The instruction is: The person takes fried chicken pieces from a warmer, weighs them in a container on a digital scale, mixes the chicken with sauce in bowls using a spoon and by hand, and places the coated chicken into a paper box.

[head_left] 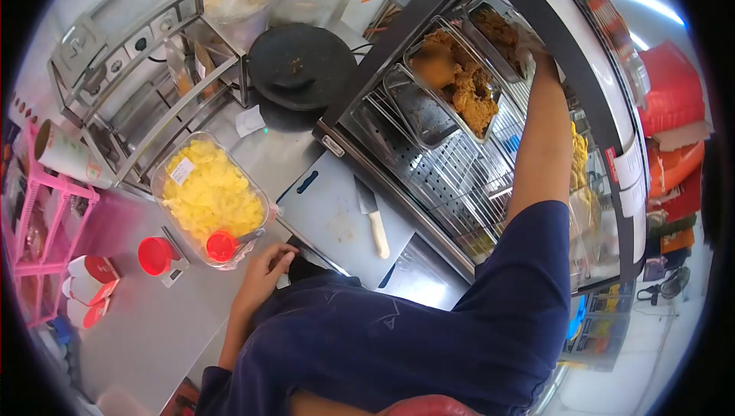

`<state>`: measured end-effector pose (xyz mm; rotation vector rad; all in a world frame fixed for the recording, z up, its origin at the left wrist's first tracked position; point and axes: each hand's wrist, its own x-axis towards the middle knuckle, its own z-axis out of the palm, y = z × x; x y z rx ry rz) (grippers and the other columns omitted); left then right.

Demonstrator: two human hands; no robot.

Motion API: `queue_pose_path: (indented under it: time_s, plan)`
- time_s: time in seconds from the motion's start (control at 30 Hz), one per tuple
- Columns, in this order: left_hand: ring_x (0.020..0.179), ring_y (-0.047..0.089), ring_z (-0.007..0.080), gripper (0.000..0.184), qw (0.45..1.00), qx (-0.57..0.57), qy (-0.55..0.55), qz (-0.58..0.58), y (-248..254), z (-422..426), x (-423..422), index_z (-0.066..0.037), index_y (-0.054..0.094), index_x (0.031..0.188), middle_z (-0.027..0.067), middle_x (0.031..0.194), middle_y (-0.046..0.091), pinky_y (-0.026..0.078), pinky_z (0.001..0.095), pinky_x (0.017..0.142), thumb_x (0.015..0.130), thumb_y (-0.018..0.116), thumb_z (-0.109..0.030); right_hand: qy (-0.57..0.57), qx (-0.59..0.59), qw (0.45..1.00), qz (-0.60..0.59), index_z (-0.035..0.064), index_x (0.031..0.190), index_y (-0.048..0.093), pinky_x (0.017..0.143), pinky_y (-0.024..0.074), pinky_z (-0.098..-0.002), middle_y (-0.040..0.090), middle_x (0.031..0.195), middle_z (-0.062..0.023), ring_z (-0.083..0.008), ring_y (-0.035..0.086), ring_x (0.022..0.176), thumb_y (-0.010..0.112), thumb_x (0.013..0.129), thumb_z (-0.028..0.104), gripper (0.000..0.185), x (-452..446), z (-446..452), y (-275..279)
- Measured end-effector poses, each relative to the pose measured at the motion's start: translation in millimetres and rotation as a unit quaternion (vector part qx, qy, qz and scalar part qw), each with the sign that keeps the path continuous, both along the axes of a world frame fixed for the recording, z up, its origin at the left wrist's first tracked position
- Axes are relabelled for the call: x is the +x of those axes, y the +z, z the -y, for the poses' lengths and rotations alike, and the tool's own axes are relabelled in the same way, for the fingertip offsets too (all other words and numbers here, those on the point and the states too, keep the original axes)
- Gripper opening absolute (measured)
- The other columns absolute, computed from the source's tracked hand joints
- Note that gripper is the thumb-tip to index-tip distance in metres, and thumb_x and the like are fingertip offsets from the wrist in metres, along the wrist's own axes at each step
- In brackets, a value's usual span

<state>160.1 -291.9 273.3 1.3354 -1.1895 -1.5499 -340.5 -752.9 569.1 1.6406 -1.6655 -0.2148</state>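
Note:
My right hand (536, 56) reaches into the heated display cabinet (337, 136), beside a tray of fried pieces (494, 29). Clear plastic shows around it, and its fingers cannot be made out. A second tray of fried chicken (471, 94) lies left of that arm, next to a nearly bare metal tray (423, 109). My left hand (272, 266) is low at the counter edge by my body, fingers curled together beside something dark; what they hold is unclear. Near it are a white cutting board (329, 217) and a knife with a pale handle (373, 221).
A plastic tub of yellow food (207, 194) stands left of the board, with a red cup (222, 245) at its rim. Another red cup (156, 255), a metal rack (145, 102), a black round pan (302, 63) and a pink shelf (46, 217) surround the counter.

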Motion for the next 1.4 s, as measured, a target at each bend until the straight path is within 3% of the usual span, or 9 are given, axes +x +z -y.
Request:
queue_pose_path:
  time_s: [0.37,0.57,0.73,0.87,0.93,1.0,1.1,1.27,1.4]
  plan:
    - [0.059,0.047,0.006,0.021,0.998,0.0,0.022,0.061,-18,22,9,-0.004,0.062,0.1,0.0001,0.064,0.05,0.036,0.0218,0.055,0.091,0.054,-0.021,0.166,-0.088,0.957,0.221,0.0081,0.122,0.057,0.09,0.0456,-0.0388,0.059,0.119,-0.0147,-0.0297,0.059,0.103,0.049,0.091,0.034,0.041,19,0,6]
    - [0.06,0.046,0.0055,0.02,0.999,-0.007,-0.013,0.046,-10,26,5,-0.003,0.062,0.1,-0.0009,0.064,0.05,0.036,0.0217,0.056,0.091,0.055,-0.019,0.28,-0.001,0.897,0.341,0.0089,0.123,0.056,0.089,0.0458,-0.0386,0.06,0.118,-0.0132,-0.0281,0.059,0.102,0.049,0.092,0.033,0.04,85,-21,-12]
    - [0.061,0.047,0.0062,0.021,0.999,-0.019,-0.023,0.036,-17,26,6,-0.003,0.062,0.099,-0.0005,0.064,0.05,0.036,0.0218,0.056,0.091,0.055,-0.02,0.19,0.164,0.89,0.38,0.0096,0.123,0.056,0.088,0.0459,-0.0385,0.061,0.117,-0.012,-0.0268,0.059,0.101,0.048,0.092,0.032,0.039,120,-47,-25]
    - [0.061,0.047,0.0063,0.021,0.998,-0.033,-0.029,0.043,-17,27,7,-0.003,0.062,0.099,-0.0001,0.064,0.051,0.037,0.022,0.056,0.091,0.055,-0.021,-0.042,0.197,0.898,0.39,0.0106,0.124,0.056,0.086,0.046,-0.038,0.062,0.115,-0.0095,-0.0238,0.059,0.099,0.049,0.093,0.031,0.038,170,-96,-6]
    - [0.061,0.047,0.0061,0.021,0.998,-0.03,-0.021,0.043,-12,26,8,-0.003,0.062,0.099,0.0001,0.064,0.051,0.037,0.0221,0.056,0.091,0.055,-0.021,0.0,0.275,0.957,0.093,0.0094,0.121,0.058,0.083,0.0453,-0.0364,0.062,0.113,-0.0089,-0.02,0.058,0.095,0.052,0.091,0.032,0.037,154,-72,-6]
    - [0.06,0.047,0.0063,0.021,0.998,-0.032,-0.014,0.046,-15,24,10,-0.003,0.062,0.099,0.0004,0.063,0.051,0.037,0.0222,0.056,0.091,0.054,-0.021,0.023,0.303,0.951,0.062,0.0082,0.117,0.061,0.081,0.0446,-0.035,0.062,0.11,-0.0088,-0.0176,0.057,0.091,0.055,0.09,0.031,0.036,144,-60,-5]
    - [0.059,0.047,0.0066,0.021,0.998,-0.035,-0.005,0.051,-22,19,11,-0.003,0.062,0.099,0.0006,0.063,0.051,0.036,0.0225,0.055,0.091,0.054,-0.02,0.014,0.283,0.896,0.343,0.0071,0.112,0.063,0.079,0.0437,-0.0337,0.063,0.104,-0.0089,-0.0167,0.056,0.088,0.057,0.088,0.029,0.033,143,-62,-6]
    - [0.057,0.046,0.007,0.02,0.997,-0.039,-0.011,0.063,-17,16,12,-0.004,0.062,0.099,0.0005,0.063,0.05,0.036,0.0234,0.054,0.091,0.055,-0.02,-0.023,0.215,0.819,0.532,0.007,0.111,0.063,0.08,0.0436,-0.0326,0.064,0.102,-0.008,-0.0165,0.055,0.09,0.058,0.087,0.03,0.034,138,-49,-22]
    - [0.058,0.046,0.0071,0.02,0.997,-0.044,-0.003,0.055,-25,13,11,-0.004,0.062,0.099,0.0006,0.063,0.051,0.036,0.0236,0.054,0.091,0.055,-0.02,0.004,0.223,0.864,0.451,0.0101,0.112,0.063,0.077,0.0439,-0.034,0.064,0.102,-0.0069,-0.0167,0.055,0.087,0.057,0.087,0.031,0.033,144,-72,-13]
